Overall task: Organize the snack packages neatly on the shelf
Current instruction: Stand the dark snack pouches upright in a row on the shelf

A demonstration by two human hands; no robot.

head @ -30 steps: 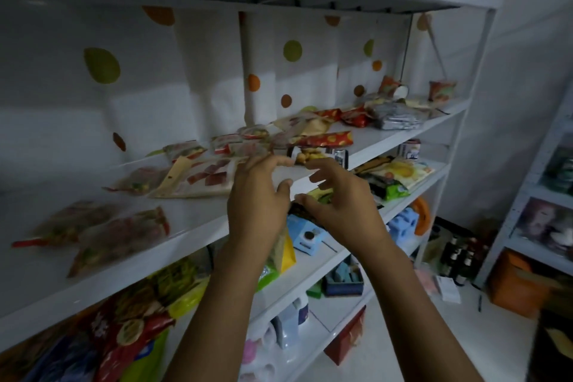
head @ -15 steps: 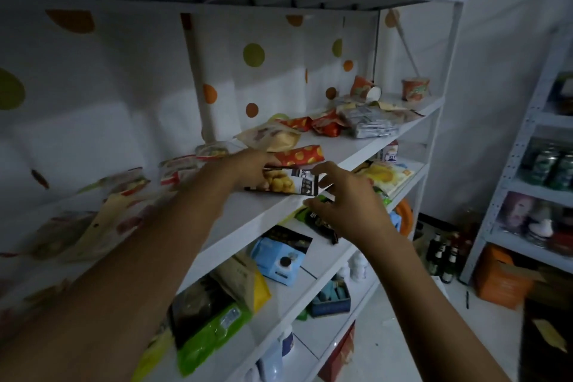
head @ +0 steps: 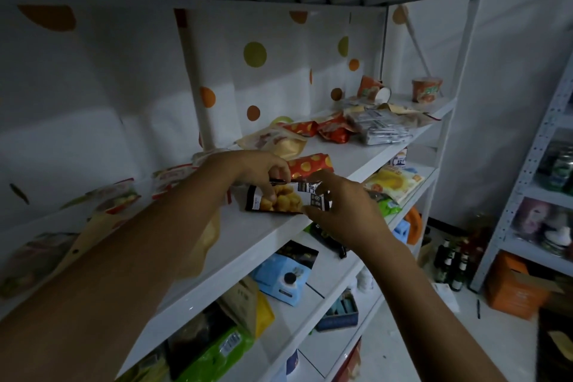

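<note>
A small shop storeroom: white shelves of snack packages, bottles and boxes on the floor.

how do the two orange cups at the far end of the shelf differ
The left cup lies tipped on its side, its white end facing right; the right cup stands upright. The left cup sits by the polka-dot backing, just behind the heap of packets; the right cup stands apart near the shelf's end post. Both look like matching orange snack cups.

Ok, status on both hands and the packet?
Left hand and right hand both grip the black packet, flat at shelf edge. Red packet close behind.
</note>
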